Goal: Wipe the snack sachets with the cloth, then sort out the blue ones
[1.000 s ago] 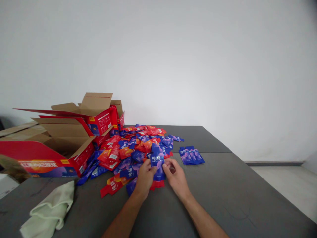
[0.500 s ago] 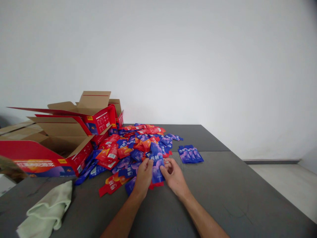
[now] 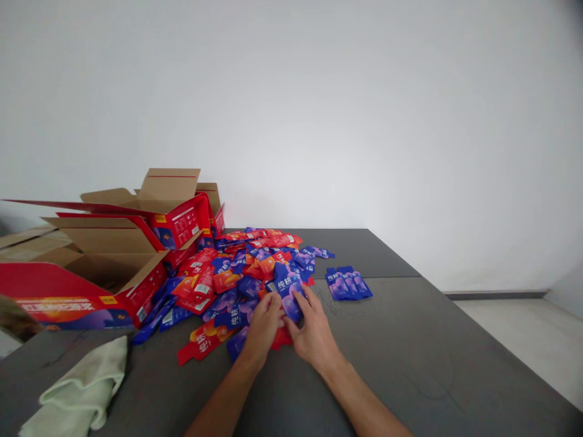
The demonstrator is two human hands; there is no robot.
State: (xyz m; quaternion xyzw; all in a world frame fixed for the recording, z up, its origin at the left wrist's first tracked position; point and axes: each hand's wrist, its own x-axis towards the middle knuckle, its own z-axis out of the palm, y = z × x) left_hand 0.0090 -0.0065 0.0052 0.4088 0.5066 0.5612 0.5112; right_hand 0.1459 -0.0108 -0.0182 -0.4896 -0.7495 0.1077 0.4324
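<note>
A blue sachet (image 3: pixel 288 290) with purple fruit print is held between my two hands, tilted, at the near edge of a heap of red and blue sachets (image 3: pixel 228 279). My left hand (image 3: pixel 265 326) pinches its lower left part. The fingers of my right hand (image 3: pixel 312 331) close on its right side, with the thumb near its lower edge. Right of the heap, several blue sachets (image 3: pixel 348 283) lie side by side in an overlapping row. A red sachet (image 3: pixel 204 341) rests left of my left hand.
Open red cartons (image 3: pixel 136 297) with raised brown flaps stand on the left. A pale green cloth (image 3: pixel 84 385) lies at the near left of the dark table (image 3: pixel 410 358). Behind the table is a white wall.
The blue sachet between my hands has tipped to the left and sits lower. My right hand has turned, its fingers now over the sachet's right side. The view has shifted slightly.
</note>
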